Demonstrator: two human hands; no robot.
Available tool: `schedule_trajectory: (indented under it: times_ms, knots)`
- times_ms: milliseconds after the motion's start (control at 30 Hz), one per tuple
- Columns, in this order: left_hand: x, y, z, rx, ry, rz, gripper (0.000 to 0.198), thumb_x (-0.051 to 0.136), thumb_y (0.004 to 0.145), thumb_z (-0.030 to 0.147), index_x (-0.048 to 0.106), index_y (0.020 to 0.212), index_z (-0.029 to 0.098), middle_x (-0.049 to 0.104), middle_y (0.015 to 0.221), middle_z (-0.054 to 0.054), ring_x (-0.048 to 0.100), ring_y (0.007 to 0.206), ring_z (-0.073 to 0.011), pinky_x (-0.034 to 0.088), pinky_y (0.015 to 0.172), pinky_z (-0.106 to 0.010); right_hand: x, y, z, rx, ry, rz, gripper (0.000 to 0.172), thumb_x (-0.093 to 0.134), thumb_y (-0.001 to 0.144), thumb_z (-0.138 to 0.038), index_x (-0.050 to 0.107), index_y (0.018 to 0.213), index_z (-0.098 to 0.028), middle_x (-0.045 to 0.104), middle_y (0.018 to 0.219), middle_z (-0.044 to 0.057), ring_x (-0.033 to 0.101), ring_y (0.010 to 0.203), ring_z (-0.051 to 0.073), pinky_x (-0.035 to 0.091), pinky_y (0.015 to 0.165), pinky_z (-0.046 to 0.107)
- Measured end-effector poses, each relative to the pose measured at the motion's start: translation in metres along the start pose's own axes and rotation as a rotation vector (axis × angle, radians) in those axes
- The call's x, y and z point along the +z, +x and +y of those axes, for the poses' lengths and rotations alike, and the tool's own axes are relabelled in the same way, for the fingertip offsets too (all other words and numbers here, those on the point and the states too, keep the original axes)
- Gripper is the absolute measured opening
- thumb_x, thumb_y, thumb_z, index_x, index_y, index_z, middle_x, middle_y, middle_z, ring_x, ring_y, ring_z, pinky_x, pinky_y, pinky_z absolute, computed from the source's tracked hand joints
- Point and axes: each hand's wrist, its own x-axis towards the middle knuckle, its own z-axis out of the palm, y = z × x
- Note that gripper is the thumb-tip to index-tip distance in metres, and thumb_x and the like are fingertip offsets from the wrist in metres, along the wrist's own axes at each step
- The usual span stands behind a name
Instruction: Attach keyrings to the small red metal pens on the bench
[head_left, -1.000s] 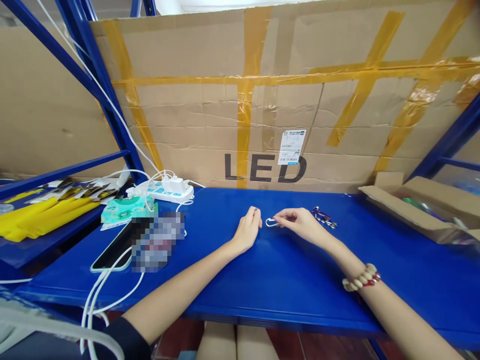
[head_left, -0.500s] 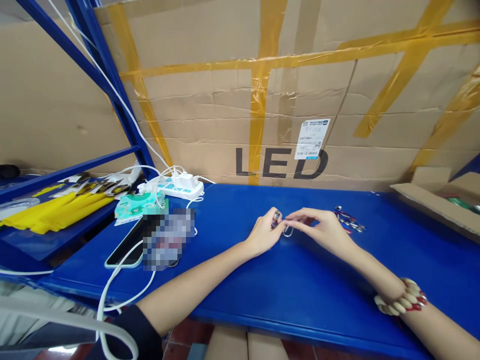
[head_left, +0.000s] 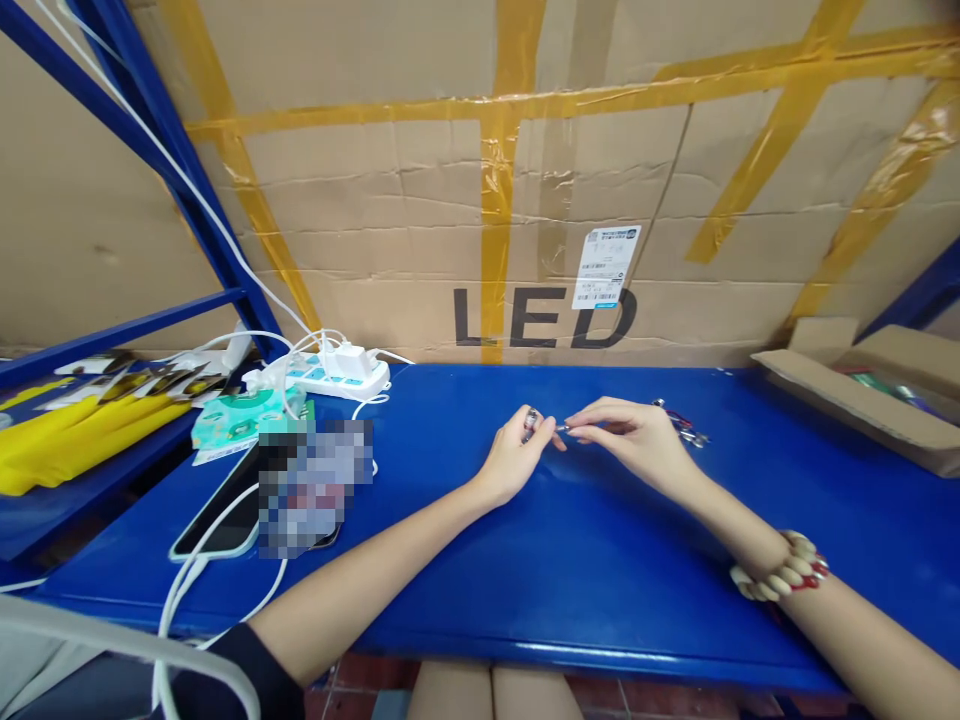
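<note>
My left hand (head_left: 517, 450) is closed around a small silvery metal piece (head_left: 531, 418), whose end shows above the fingers; its kind is not clear. My right hand (head_left: 626, 437) pinches the tip of a thin metal part (head_left: 563, 429) between thumb and fingers, close to the left fingertips. Whether the two metal parts are joined is hidden by the fingers. Just behind the right hand lies a small heap of metal pieces with red and dark bits (head_left: 686, 428) on the blue table (head_left: 600, 570).
At left are a phone (head_left: 217, 510), a blurred-out item (head_left: 315, 490), a green tissue pack (head_left: 244, 415), a white power strip (head_left: 349, 375) with cables, and yellow packets (head_left: 97, 430). An open carton (head_left: 862, 400) stands right. A large cardboard box (head_left: 420, 220) backs the table.
The silver loop that hung below my fingertips is no longer seen there; a thin metal part now shows between the hands. Both hands remain close together. The camera view has shifted slightly.
</note>
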Motion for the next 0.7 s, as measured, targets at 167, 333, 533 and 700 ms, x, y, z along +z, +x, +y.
schedule_trajectory:
  times_ms: [167, 333, 533, 700]
  knots:
    - [-0.0008, 0.0041, -0.0038, -0.051, -0.082, 0.053, 0.023, 0.046, 0.083, 0.027, 0.030, 0.070, 0.020, 0.046, 0.059, 0.005, 0.037, 0.051, -0.0057, 0.030, 0.051, -0.018, 0.0002, -0.0011, -0.0002, -0.097, -0.109, -0.094, 0.026, 0.061, 0.078, -0.045, 0.073, 0.077, -0.022, 0.071, 0.085, 0.007, 0.066, 0.079, 0.020, 0.056, 0.068, 0.032]
    - [-0.0027, 0.0018, -0.0030, 0.045, 0.003, 0.097, 0.020, 0.045, 0.078, 0.018, 0.030, 0.065, 0.019, 0.036, 0.056, 0.006, 0.034, 0.053, -0.0071, 0.028, 0.054, -0.020, 0.0007, -0.0030, 0.0057, -0.184, -0.228, -0.174, 0.030, 0.049, 0.087, -0.040, 0.069, 0.101, -0.022, 0.067, 0.094, 0.008, 0.063, 0.079, 0.017, 0.054, 0.063, 0.028]
    - [-0.0041, -0.0013, 0.0013, 0.131, 0.182, 0.074, 0.024, 0.044, 0.081, 0.022, 0.030, 0.062, 0.019, 0.036, 0.059, 0.004, 0.034, 0.057, -0.0093, 0.027, 0.057, -0.023, 0.0032, -0.0046, 0.0059, -0.216, -0.408, -0.315, 0.035, 0.043, 0.091, -0.036, 0.062, 0.117, -0.023, 0.063, 0.080, 0.006, 0.059, 0.067, 0.015, 0.048, 0.062, 0.027]
    - [-0.0075, -0.0012, 0.0002, 0.155, 0.381, 0.001, 0.022, 0.040, 0.086, 0.028, 0.036, 0.066, 0.019, 0.041, 0.061, 0.003, 0.038, 0.059, -0.0110, 0.028, 0.059, -0.024, 0.0032, -0.0046, 0.0044, -0.213, -0.417, -0.394, 0.034, 0.040, 0.092, -0.035, 0.061, 0.115, -0.021, 0.059, 0.073, 0.004, 0.056, 0.065, 0.015, 0.043, 0.060, 0.026]
